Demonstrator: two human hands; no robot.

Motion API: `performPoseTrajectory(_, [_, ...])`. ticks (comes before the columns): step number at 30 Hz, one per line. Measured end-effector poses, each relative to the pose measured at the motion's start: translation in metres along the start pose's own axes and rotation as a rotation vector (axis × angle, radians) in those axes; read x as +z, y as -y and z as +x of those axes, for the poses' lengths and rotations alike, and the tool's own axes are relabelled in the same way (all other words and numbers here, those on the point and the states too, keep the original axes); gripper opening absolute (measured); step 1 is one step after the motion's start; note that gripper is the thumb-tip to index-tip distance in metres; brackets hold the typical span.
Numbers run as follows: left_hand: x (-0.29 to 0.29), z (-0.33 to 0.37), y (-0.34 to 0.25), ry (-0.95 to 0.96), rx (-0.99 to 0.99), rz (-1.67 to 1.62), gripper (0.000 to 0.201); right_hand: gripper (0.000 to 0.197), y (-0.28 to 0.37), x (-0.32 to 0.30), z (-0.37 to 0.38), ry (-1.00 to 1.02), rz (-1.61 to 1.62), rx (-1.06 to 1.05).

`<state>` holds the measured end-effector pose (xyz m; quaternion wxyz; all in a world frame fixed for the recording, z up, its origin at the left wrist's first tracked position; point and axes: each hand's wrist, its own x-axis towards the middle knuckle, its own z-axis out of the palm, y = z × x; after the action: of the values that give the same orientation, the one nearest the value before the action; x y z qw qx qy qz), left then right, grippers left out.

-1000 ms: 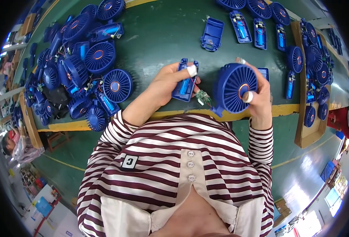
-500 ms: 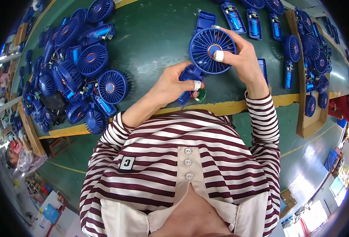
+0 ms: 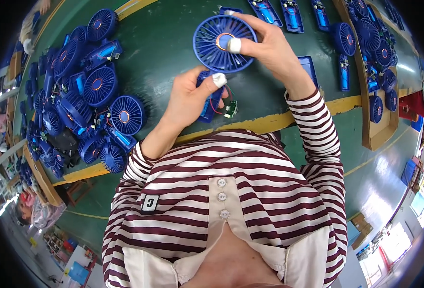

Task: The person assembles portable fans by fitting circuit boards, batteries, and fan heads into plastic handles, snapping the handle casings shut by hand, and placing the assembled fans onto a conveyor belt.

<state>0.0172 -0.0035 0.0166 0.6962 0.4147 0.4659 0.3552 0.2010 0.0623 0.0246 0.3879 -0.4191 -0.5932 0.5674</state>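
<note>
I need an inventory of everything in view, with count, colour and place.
Fan: one, blue, in right hand
Handle: one, blue, in left hand
Circuit board: one, green, beside left hand
Other fans: many, blue, both table sides
Handle shells: several, blue, table's right half
Cardboard tray: one, brown, right
Table: one, green, yellow edge, centre
Background items: many, mixed, around table
Shirt: one, maroon and white, bottom centre
Left hand, right hand: two, white thumb wraps, over table

In two hands (image 3: 182, 100) (image 3: 273, 52) — one fan (image 3: 220, 41), one casing (image 3: 205, 115)
</note>
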Motion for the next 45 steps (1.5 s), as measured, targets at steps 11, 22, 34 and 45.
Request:
performPoseTrajectory(11, [-0.032, 0.010, -0.010, -0.105, -0.077, -0.458, 0.027, 0.032, -0.036, 0.033, -0.048, -0.283, -0.797, -0.760])
performPoseTrajectory(22, [-0.019, 0.000, 0.015, 0.008, 0.133, -0.370, 0.011, 0.025, -0.003, 0.066, -0.019, -0.108, -0.730, -0.960])
performPoseTrajectory(34, [-0.030, -0.002, 0.019, 0.116, -0.089, -0.376, 0.014, 0.020, 0.011, 0.065, -0.008, 0.160, -0.663, -0.732])
performPoseTrajectory(45, [-0.024, -0.002, 0.002, -0.218, -0.041, -0.576, 0.020, 0.021, -0.007, 0.084, -0.029, -0.207, -0.784, -0.908])
